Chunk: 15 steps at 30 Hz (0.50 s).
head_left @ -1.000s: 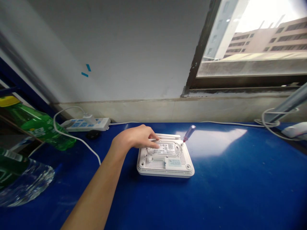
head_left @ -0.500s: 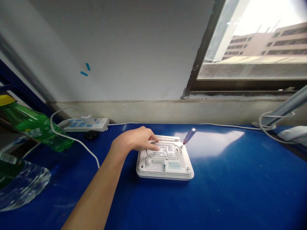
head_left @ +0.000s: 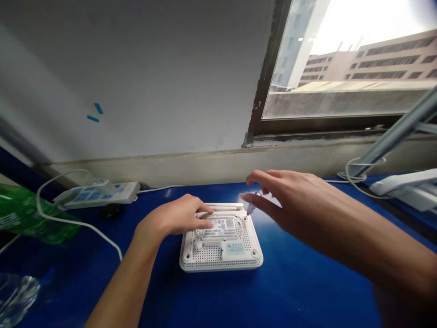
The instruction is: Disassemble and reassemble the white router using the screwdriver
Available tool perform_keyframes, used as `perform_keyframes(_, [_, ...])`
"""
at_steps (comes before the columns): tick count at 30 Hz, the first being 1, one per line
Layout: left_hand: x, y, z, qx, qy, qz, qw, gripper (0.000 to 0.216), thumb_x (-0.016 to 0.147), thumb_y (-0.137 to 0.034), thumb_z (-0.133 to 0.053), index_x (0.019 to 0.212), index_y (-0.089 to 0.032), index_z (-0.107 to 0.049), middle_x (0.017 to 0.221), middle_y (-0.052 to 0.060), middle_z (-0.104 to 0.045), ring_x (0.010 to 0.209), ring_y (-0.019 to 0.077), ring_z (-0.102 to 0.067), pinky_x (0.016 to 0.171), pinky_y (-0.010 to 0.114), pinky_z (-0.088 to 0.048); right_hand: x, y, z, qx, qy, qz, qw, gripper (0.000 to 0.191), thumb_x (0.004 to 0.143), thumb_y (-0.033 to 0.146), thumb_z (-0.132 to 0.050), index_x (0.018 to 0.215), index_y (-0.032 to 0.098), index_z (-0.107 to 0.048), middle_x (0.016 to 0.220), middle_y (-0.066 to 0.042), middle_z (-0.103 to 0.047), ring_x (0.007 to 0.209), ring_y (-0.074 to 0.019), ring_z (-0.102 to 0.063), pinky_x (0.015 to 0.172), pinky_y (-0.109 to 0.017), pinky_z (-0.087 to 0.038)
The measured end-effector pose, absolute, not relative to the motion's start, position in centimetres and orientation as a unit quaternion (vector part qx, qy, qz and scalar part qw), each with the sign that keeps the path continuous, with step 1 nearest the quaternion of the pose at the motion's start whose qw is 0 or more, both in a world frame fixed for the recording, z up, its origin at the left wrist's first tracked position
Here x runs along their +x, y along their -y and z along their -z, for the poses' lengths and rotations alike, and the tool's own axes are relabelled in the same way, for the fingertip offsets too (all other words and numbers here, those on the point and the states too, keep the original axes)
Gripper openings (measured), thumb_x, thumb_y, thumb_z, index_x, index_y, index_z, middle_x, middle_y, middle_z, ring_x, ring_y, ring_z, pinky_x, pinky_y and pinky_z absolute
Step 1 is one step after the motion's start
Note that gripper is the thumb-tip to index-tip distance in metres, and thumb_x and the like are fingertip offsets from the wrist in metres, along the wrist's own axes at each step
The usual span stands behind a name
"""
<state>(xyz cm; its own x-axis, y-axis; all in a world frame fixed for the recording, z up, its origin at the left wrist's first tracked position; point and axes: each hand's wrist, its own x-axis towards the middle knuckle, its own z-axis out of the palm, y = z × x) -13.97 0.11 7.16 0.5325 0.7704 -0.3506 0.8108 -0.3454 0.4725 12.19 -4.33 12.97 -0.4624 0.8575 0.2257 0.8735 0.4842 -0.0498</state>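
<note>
A white router (head_left: 208,252) lies upside down on the blue table, with its vented underside, labels and corner screw holes facing up. My left hand (head_left: 180,217) grips its back left part, the thumb lying by the printed label and the other fingers toward the folded antennas. At the back right corner hole stands a screwdriver (head_left: 251,207) with a clear purplish handle, tilted to the right. My right hand (head_left: 276,189) hovers around the handle, thumb and fingers apart and not closed on it. Part of the handle is hidden by the right thumb.
A white power strip (head_left: 128,193) with a plugged-in charger and cable (head_left: 85,224) stands at the back left. Beside it are a dark round object (head_left: 111,210) and a green bottle (head_left: 34,214). A grey metal pole (head_left: 385,139) wound with cable rises at the right.
My right hand has come in from the right to the screwdriver. The camera view has shifted to the right. My left hand stays on the router.
</note>
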Motion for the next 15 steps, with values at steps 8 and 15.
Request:
perform_keyframes(8, [-13.7, 0.4, -7.3, 0.807, -0.514, 0.044, 0.288, 0.049, 0.087, -0.05, -0.068, 0.13, -0.027, -0.072, 0.13, 0.009, -0.071, 0.119, 0.0305, -0.065, 0.101, 0.036, -0.048, 8.9, 2.6, -11.5, -0.572, 0.819, -0.005, -0.04, 0.03, 0.103, 0.04, -0.052, 0.092, 0.02, -0.07, 0.073, -0.007, -0.072, 0.056, -0.0189, -0.064, 0.048, -0.031, -0.021])
perform_keyframes(15, [-9.5, 2.2, -6.1, 0.806, -0.519, 0.109, 0.264, 0.145, 0.038, -0.052, -0.097, 0.162, -0.023, -0.027, 0.168, 0.022, -0.023, 0.153, 0.0524, -0.014, 0.121, 0.066, -0.018, 8.4, 1.2, -10.0, -0.562, 0.825, -0.01, -0.065, 0.048, 0.106, 0.039, -0.046, 0.069, 0.018, -0.068, 0.063, -0.008, -0.069, 0.051, -0.0173, -0.062, 0.05, -0.035, -0.018])
